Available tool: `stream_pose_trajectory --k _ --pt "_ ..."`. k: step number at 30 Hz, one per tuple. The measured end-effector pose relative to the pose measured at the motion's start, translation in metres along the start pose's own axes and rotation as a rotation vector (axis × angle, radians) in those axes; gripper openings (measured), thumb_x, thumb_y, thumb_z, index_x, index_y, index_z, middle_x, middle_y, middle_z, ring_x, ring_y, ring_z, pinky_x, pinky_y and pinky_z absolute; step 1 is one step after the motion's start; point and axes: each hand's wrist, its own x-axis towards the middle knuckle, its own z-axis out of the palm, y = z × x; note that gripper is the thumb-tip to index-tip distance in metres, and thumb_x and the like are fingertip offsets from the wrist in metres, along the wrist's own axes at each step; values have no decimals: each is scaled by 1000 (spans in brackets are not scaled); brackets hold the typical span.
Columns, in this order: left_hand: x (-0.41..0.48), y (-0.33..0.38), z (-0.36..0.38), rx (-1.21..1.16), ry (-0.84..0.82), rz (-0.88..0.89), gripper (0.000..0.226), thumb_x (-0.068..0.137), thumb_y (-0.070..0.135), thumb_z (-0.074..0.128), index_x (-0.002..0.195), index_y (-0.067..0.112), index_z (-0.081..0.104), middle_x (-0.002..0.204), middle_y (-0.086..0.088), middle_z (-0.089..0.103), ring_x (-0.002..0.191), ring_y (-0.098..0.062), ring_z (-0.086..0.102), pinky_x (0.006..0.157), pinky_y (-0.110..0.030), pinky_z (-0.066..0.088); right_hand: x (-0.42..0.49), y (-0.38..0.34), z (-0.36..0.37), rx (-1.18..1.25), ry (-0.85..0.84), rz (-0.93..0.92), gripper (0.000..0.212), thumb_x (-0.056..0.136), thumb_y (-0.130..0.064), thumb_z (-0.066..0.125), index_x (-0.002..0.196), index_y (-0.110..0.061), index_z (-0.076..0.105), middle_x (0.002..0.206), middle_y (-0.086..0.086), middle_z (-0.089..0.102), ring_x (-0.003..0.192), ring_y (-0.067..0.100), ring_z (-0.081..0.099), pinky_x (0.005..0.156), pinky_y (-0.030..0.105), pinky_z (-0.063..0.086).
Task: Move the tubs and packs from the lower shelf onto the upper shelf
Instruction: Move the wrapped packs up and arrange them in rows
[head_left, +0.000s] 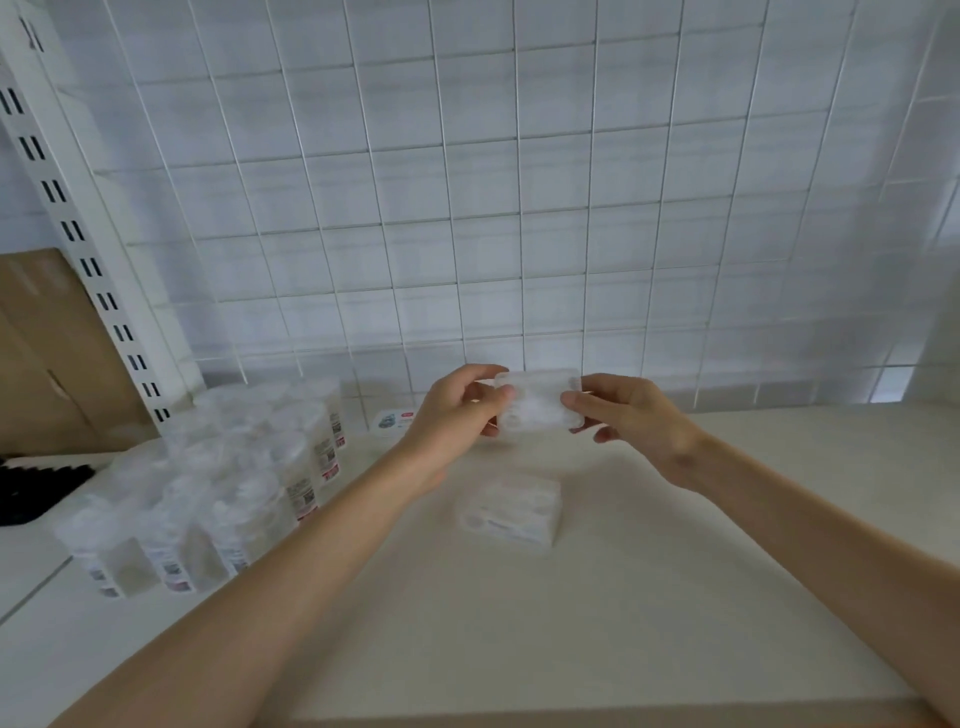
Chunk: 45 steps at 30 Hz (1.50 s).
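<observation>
A small clear plastic pack (535, 402) hangs above the white shelf (675, 571), close to the wire grid at the back. My left hand (457, 410) pinches its left end and my right hand (623, 415) pinches its right end, thumbs on the near face. A second white pack (511, 512) lies flat on the shelf just below and in front of the held one. At the left stand several clear tubs (218, 493) with barcode labels, grouped tightly.
A white wire grid (519, 208) backs the shelf. A slotted white upright (78, 234) runs down the left, with brown cardboard (36, 353) behind it. A small labelled pack (395, 418) lies by the grid. A dark object (31, 488) sits at far left.
</observation>
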Motion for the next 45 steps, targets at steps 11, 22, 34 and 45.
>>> stream_pose_trajectory --k 11,22,34,45 --pt "-4 15 -8 -5 36 -217 51 101 55 34 91 14 62 72 -11 69 60 -22 62 67 -32 51 -4 -11 3 143 21 -205 34 82 3 72 110 -15 71 104 -1 74 94 12 69 84 20 52" --pt "-12 15 -3 -215 -31 -125 34 91 11 65 121 27 63 97 -8 75 77 -20 70 71 -28 54 -7 -10 5 50 -102 -103 35 86 11 54 96 -18 72 112 3 71 93 15 62 81 23 50" --pt "-12 11 0 -79 -86 -69 39 94 23 63 132 27 55 93 3 75 83 -12 65 77 -28 47 -6 -13 17 205 -39 52 21 91 -10 64 108 -9 52 100 12 74 89 25 72 73 31 55" --pt "-11 6 2 -17 -145 -83 28 94 18 64 121 15 61 100 -6 74 80 -13 68 75 -29 49 -5 -7 10 28 -18 5 65 84 -16 76 139 -20 41 116 2 65 103 16 66 83 26 54"
